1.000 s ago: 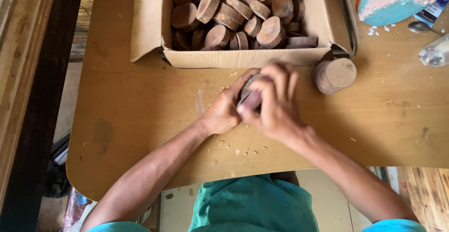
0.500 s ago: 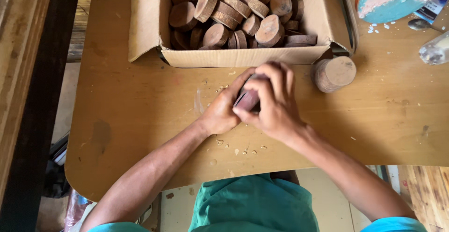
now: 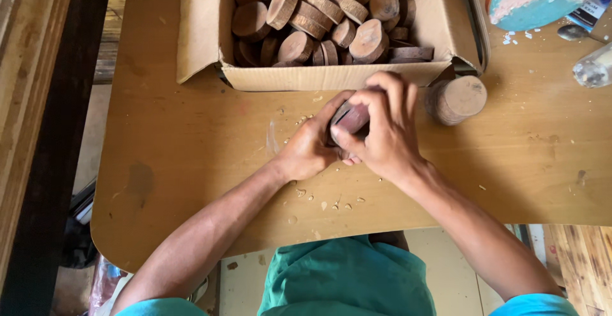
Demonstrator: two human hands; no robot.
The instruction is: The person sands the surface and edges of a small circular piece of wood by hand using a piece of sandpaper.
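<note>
Very little is different from the earlier pictures. The two hands, at the centre of the frame, have moved slightly to the left and a little upward, so they are now closer to the front wall of the cardboard box [image 3: 331, 77]. The right hand [image 3: 382, 134] has turned a bit over the wooden piece [image 3: 352, 117], and more of the piece's flat purplish-brown face shows between the fingers than one second ago. The thumb of the left hand [image 3: 309, 153] has slid along the piece's edge. The whole view has also shifted slightly, so the box sits a little higher in the frame.
</note>
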